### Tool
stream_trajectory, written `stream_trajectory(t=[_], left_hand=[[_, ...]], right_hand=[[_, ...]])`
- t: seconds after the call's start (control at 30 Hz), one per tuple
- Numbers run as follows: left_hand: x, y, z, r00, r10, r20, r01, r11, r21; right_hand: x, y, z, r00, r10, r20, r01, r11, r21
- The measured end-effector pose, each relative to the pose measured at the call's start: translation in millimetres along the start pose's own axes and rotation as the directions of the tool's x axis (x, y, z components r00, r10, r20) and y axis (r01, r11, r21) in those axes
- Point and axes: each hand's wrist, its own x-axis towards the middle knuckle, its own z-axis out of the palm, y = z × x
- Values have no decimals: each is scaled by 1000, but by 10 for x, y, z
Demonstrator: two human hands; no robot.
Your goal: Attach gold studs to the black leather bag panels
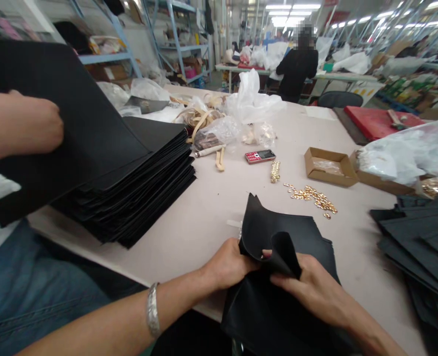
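A black leather-like panel (308, 227) is bent up between my two hands at the table's front edge. My left hand (228, 264), below a silver bracelet, grips its left side, with most fingertips hidden behind the material. On the other side my right hand (308, 282) pinches a curled fold of the same panel, thumb across the front. Something small and shiny shows at the fold by a fingertip, too small to name. Beyond the panel, small gold metal fittings (317, 197) lie scattered on the table.
A co-worker's hand (36, 123) holds a large black sheet above a stack of black panels (148, 198) at left. More black panels (422, 237) pile at right. A red phone (260, 156), a cardboard box (330, 167) and plastic bags (254, 99) lie farther back.
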Motion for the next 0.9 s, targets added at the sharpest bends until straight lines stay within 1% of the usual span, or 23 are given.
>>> stream_trajectory(t=[0.07,0.1,0.13,0.17,0.2,0.23,0.27,0.33,0.4,0.5,0.63,0.77,0.83,0.9], left_hand=[[-31,22,-25,999,33,37,-33,999,-2],[-52,33,-32,997,42,59,-42,999,-5],[-73,42,-36,996,44,77,-44,999,-9],[-94,50,-35,995,43,89,-42,999,-13],[-111,57,-30,994,40,99,-39,999,-17],[-125,62,-22,993,39,107,-37,999,-22],[-135,66,-11,993,38,113,-36,999,-26],[-142,75,15,993,36,110,-33,999,-31],[-134,87,40,995,32,95,-29,999,-32],[-108,102,74,998,14,61,-11,999,-34],[-59,76,105,1000,-25,5,25,999,-23],[29,4,96,991,-83,-103,86,996,31],[74,-21,86,981,-119,-152,127,991,41],[105,-31,84,969,-156,-190,165,986,30]], right_hand=[[-72,-42,-52,994,30,105,-49,983,176],[-97,-55,-60,991,38,125,-69,965,251],[-112,-66,-52,994,47,102,-74,956,284],[-115,-74,-26,997,56,43,-66,963,260],[-108,-80,15,998,56,-40,-48,984,173],[-96,-86,67,992,28,-123,-24,999,41],[-80,-91,124,982,-28,-187,9,995,-102],[-54,-93,235,952,-188,-240,99,935,-341],[-42,-82,315,918,-318,-235,168,852,-496],[-41,-45,368,887,-419,-196,205,736,-645],[-15,12,417,878,-467,-108,215,585,-782],[81,66,514,862,-505,-41,178,376,-909],[149,85,553,868,-495,-34,147,322,-935],[215,97,575,879,-474,-41,125,313,-942]])
